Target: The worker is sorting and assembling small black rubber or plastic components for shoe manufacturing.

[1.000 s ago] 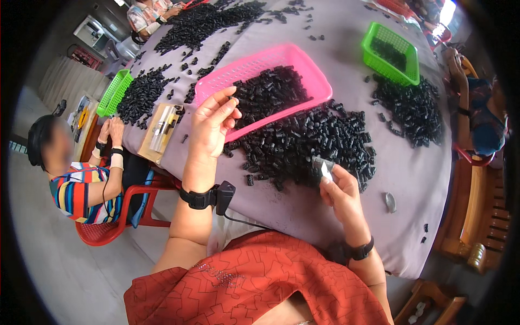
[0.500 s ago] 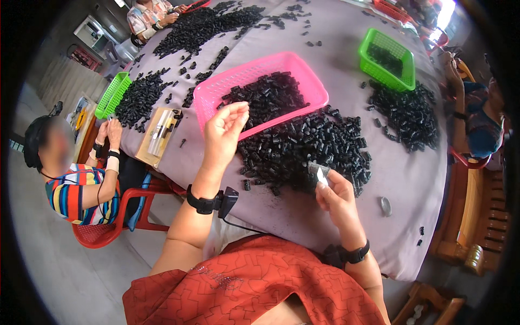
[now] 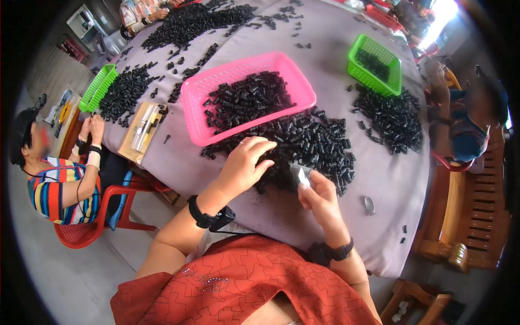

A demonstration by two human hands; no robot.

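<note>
Toward the near edge of the desk (image 3: pixel 374 238), the left hand (image 3: pixel 246 167), thumb parted from fingers, is at the black parts (image 3: pixel 319 145); the right hand (image 3: pixel 323 201) pinches a clear piece (image 3: pixel 299 171) at their near side; a loose pinch or bump between hands could drop it among them.

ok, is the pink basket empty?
No, the pink basket holds a heap of small black parts.
</note>
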